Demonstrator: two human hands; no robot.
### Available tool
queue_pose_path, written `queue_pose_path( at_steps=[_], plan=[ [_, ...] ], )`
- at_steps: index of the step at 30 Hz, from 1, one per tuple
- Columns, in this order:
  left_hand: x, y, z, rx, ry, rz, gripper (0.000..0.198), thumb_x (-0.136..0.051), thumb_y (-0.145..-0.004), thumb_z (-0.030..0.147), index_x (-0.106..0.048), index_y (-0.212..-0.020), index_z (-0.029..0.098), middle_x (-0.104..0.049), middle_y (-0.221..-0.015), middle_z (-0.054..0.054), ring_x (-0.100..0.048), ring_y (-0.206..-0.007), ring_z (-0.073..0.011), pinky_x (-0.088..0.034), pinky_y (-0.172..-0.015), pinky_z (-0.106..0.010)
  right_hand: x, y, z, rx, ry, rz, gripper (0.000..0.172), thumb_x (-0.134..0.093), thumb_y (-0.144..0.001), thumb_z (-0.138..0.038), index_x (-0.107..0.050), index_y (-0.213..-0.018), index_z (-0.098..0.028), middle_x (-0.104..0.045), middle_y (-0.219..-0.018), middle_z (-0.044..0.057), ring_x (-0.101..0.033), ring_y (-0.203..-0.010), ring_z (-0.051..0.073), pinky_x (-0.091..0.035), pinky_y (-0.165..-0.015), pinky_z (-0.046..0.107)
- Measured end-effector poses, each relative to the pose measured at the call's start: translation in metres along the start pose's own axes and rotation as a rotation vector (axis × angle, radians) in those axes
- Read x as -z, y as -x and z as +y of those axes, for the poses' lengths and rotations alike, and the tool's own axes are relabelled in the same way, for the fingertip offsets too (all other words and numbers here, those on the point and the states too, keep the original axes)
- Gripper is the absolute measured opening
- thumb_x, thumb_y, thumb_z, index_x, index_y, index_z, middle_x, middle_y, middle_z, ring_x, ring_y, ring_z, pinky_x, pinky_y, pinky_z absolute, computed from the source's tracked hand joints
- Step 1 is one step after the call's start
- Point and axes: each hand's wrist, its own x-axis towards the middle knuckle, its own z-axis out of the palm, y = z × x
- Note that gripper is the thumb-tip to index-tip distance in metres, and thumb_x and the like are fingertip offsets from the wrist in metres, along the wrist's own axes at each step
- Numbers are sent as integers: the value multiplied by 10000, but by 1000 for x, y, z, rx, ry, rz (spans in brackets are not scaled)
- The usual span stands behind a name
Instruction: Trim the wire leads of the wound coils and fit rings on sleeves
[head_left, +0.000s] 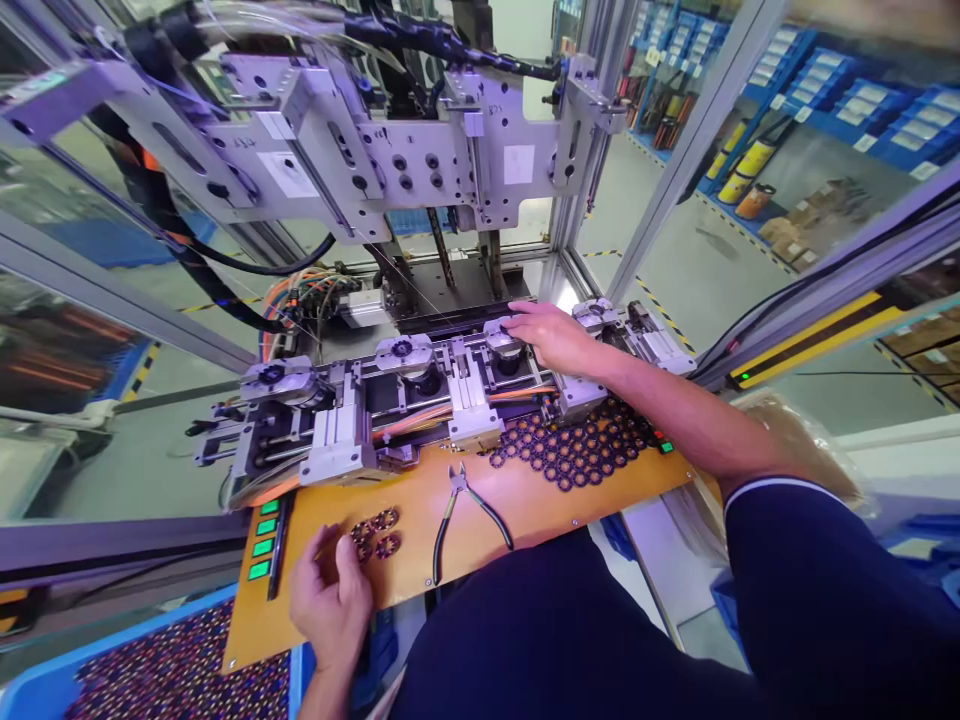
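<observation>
My right hand [553, 338] reaches over the third clamp fixture [501, 338] with its fingers stretched out. The fingertips are at the top of the fixture and partly cover it; I cannot tell whether a ring lies beneath them. At the table's front left, my left hand [331, 600] is half curled, thumb apart from the fingers, nothing visible in it. Beside it lie several small dark rings with copper-coloured parts [387, 545]. Dark ring-shaped pieces sit on the first fixture [274, 373] and second fixture [405, 350]. Diagonal cutters [459, 485] lie with handles spread on the orange board [409, 575].
Many similar rings [577, 455] lie in rows at the board's right. A blue bin [30, 690] full of small parts stands lower left. Above the fixtures hangs a metal plate assembly [420, 165]. Green buttons [262, 547] line the left edge. Frame posts [667, 150] flank the station.
</observation>
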Motion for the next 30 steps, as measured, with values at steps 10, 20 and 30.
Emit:
queue_pose_path(
  at_steps=[10, 20, 30],
  plan=[
    [47, 18, 26, -292, -86, 34, 411, -630, -874, 398, -658, -1195, 144, -712, -1094, -135, -671, -1038, -262, -501, -981, -424, -31, 107, -140, -5, -159, 278, 173, -532, -959, -161, -682, -1037, -121, -688, -910, 88, -616, -861, 208, -562, -785, 376],
    [46, 31, 74, -497, 128, -204, 194, -641, -879, 264, -682, -1056, 196, -728, -991, -56, -691, -916, -203, -524, -899, -361, -59, 175, -153, -315, -148, 128, 119, -595, -885, -149, -710, -889, -177, -649, -1051, 152, -596, -1001, 322, -565, -822, 513],
    [33, 27, 83, -481, 162, -450, 230, -647, -860, 412, -726, -943, 214, -760, -952, -47, -717, -895, -217, -559, -839, -338, -68, 198, -161, -425, -349, 198, 248, -497, -880, -79, -712, -872, -202, -623, -1258, 170, -521, -1259, 375, -483, -972, 659]
  ],
)
